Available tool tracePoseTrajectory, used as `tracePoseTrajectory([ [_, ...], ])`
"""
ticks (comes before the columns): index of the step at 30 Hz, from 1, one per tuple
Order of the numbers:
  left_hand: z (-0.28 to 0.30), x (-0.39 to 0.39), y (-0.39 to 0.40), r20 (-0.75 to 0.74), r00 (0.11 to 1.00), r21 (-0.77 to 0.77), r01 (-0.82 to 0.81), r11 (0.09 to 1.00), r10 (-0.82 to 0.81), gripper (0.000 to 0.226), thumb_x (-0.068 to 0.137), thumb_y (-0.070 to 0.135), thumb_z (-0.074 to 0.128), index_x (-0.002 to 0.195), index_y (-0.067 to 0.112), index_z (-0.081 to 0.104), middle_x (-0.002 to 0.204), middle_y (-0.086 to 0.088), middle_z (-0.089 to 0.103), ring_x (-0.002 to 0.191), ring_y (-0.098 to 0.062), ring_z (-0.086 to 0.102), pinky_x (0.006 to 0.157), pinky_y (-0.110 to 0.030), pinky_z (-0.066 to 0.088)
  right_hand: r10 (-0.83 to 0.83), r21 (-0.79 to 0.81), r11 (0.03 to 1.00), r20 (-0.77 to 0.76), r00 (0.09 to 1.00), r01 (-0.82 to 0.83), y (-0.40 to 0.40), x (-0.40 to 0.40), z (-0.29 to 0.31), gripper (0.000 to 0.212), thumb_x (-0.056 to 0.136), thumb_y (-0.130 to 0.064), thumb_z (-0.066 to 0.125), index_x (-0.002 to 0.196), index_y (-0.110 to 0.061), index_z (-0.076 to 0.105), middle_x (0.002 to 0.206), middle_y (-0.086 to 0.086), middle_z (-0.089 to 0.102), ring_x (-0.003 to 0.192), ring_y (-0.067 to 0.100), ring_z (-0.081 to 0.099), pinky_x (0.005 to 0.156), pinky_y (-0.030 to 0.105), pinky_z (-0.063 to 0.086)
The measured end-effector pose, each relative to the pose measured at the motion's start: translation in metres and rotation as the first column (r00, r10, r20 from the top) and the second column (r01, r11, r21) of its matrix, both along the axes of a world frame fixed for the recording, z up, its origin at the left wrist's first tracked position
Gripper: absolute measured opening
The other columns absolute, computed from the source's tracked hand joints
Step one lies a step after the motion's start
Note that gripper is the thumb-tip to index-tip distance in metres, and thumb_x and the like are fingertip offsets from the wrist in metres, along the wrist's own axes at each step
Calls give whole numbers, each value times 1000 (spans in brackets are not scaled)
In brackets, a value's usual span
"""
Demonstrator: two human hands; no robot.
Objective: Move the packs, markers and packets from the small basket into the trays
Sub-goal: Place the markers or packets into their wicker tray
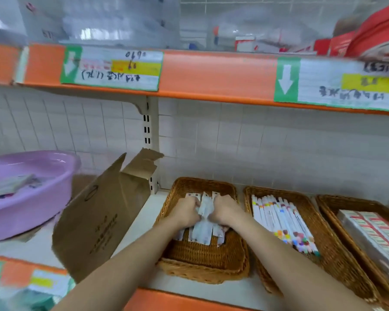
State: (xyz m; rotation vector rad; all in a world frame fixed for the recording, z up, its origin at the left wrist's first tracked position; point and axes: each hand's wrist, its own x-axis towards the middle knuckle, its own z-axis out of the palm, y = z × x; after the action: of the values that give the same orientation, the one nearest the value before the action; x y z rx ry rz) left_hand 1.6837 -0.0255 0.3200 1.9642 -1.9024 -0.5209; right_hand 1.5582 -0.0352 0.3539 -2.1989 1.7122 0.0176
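Now three wicker trays (243, 263), both hands' (185, 212) (226, 211) grip clamped on white packets (203, 230), markers (283, 223) adjacent.

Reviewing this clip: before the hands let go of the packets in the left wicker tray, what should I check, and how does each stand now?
1. Left hand grips the white flat packets: ok.
2. Right hand grips the same packets: ok.
3. Packets lie inside the left woven wicker tray: ok.
4. Packets neatly aligned: not ok, ends fan out.
5. Middle wicker tray holds white markers with coloured caps: ok.
6. Pink plastic basin emptied: not ok, items remain.
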Motion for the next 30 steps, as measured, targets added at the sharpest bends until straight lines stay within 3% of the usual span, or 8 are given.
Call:
tracePoseTrajectory([
  [1, -2, 1, -1, -1, 1000, -5, 12, 1000, -12, 43, 88, 15, 67, 128, 8, 53, 119, -12, 63, 110, -23, 58, 82, -24, 44, -10, -11, 1000, -49, 999, 10, -1, 2, -3, 23, 94, -18, 56, 109, -1, 58, 98, 14, 70, 77, 23, 69, 45, 22, 43],
  [6, -9, 5, -2, 101, 993, -37, 68, 997, -64, 34, 89, 20, 64, 121, 11, 56, 124, -11, 52, 110, -25, 55, 85, -26, 43, -69, 3, 998, -148, 987, 70, -1, 8, -10, 40, 99, -18, 47, 126, 12, 49, 88, 22, 68, 45, 17, 58, 58, 27, 56],
  [11, -10, 7, 5, 234, 967, -56, 114, 992, -98, 30, 97, 23, 50, 123, 9, 58, 129, -11, 43, 115, -30, 51, 97, -37, 45, 88, -145, 982, -226, 970, -123, 14, 3, -2, 18, 95, -4, 43, 84, -3, 56, 110, 16, 58, 90, 27, 59, 68, 30, 44],
  [14, -6, 5, 12, 300, 946, -69, 150, 986, -123, 32, 97, 17, 44, 127, 7, 54, 132, -13, 41, 122, -30, 44, 101, -38, 42, 197, -190, 944, -329, 924, -269, 31, -5, -3, 29, 97, -12, 41, 118, -3, 59, 127, 14, 51, 115, 31, 49, 90, 37, 42],
  [17, 4, -1, 22, 352, 920, 15, 179, 984, -173, 36, 99, 20, 41, 130, 6, 49, 135, -15, 41, 126, -31, 41, 101, -38, 39, 225, -148, 937, -441, 869, -318, 44, -21, -3, 46, 102, -33, 33, 138, -8, 47, 146, 13, 39, 136, 29, 29, 111, 44, 24],
  [20, 10, -12, 37, 377, 900, 133, 180, 975, -217, 42, 101, 30, 38, 137, 7, 42, 139, -16, 38, 129, -32, 40, 102, -39, 36, 212, -64, 967, -346, 914, -248, 54, -42, -3, 63, 102, -49, 26, 152, -12, 24, 161, 7, 14, 148, 23, 6, 120, 46, 3],
  [23, 16, -29, 56, 368, 906, 167, 158, 973, -210, 48, 102, 35, 34, 142, 7, 36, 142, -18, 36, 131, -34, 38, 104, -41, 34, 201, -32, 976, -253, 946, -216, 73, -66, -1, 69, 101, -56, 22, 155, -18, 6, 163, 0, -6, 149, 17, -9, 119, 47, -3],
  [30, 24, -90, 105, 314, 929, 152, 154, 976, -196, 61, 102, 49, 21, 149, 11, 26, 155, -16, 26, 141, -33, 25, 114, -47, 25, 191, -53, 977, -191, 963, -205, 125, -128, 0, 72, 98, -61, 19, 155, -24, -4, 162, -3, -12, 149, 18, -12, 118, 51, -8],
])
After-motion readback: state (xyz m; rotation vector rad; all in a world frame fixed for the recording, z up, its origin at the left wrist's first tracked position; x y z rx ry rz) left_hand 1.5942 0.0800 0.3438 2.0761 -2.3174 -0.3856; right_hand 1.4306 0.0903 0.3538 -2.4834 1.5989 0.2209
